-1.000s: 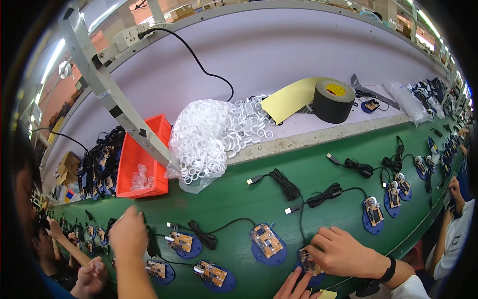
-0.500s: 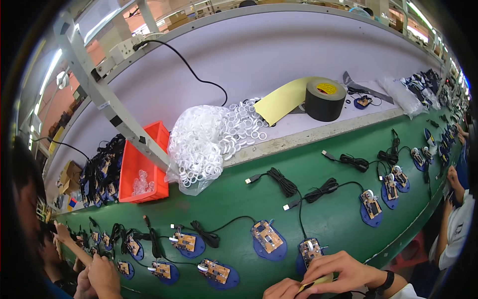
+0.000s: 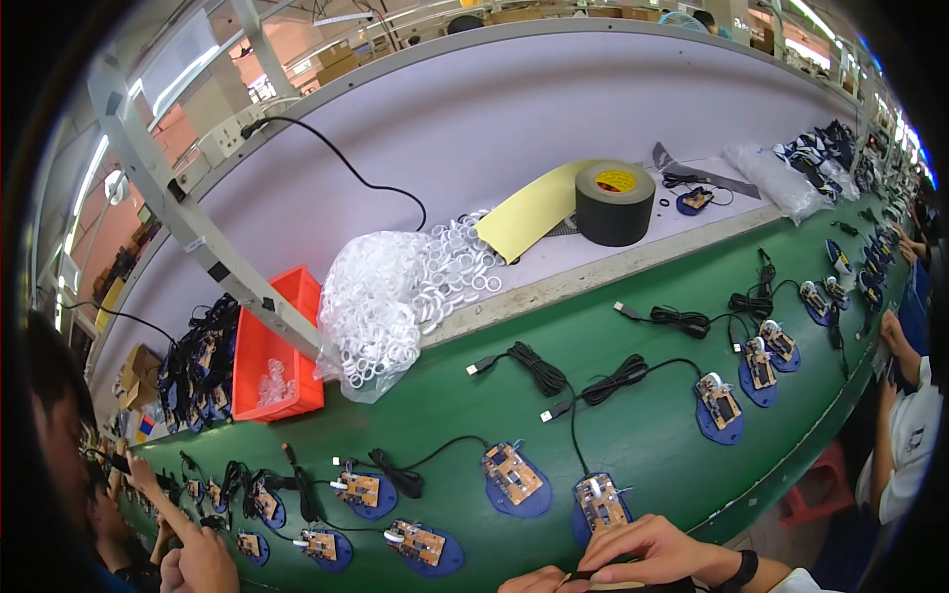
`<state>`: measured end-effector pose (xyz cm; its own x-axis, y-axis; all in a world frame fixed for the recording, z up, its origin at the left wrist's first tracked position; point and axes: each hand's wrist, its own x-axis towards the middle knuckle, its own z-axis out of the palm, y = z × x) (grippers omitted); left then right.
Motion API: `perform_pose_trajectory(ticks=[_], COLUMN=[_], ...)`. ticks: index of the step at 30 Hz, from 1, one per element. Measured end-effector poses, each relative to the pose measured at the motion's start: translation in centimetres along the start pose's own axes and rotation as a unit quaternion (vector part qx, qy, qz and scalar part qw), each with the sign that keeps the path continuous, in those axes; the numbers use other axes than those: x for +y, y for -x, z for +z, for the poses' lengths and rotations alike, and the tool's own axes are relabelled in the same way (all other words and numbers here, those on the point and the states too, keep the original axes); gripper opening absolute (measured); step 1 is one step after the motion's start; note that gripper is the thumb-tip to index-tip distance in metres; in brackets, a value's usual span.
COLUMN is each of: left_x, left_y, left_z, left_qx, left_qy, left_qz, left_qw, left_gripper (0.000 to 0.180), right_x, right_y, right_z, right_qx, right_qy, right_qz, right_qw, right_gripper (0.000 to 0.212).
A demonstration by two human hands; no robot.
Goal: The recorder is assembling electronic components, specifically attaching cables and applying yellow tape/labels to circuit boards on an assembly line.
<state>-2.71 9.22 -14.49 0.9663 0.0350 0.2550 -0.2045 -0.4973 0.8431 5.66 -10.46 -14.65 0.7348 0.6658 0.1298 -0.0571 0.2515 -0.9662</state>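
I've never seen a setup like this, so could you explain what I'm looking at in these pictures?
No machine here: a person works bare-handed, filmed by a wide camera on their head looking down, so straight edges bend. At the lower edge are their left hand and right hand; the right seems to pinch a thin dark strip, partly hidden. On the green work surface lie brown circuit boards on rounded blue bases, with black cables. Beyond are a red plastic bin, bagged white rings and a black tape roll.
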Motion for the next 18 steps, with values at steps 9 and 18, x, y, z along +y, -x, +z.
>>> perform_pose_trajectory(ticks=[9,18], left_x=[1.0,-1.2], left_y=[-1.4,-0.1], left_z=[0.9,0.6], left_qx=[0.069,0.013], left_qy=[0.126,0.032], left_qz=[0.004,-0.079], left_qw=[0.99,0.996], left_gripper=[0.011,0.019], right_x=[1.1,1.2], right_y=[0.8,0.2], right_z=[-0.4,-0.6], right_qx=[0.101,0.183], right_qy=[0.141,0.192], right_qz=[-0.053,-0.147], right_qw=[0.983,0.953], right_gripper=[0.018,0.016])
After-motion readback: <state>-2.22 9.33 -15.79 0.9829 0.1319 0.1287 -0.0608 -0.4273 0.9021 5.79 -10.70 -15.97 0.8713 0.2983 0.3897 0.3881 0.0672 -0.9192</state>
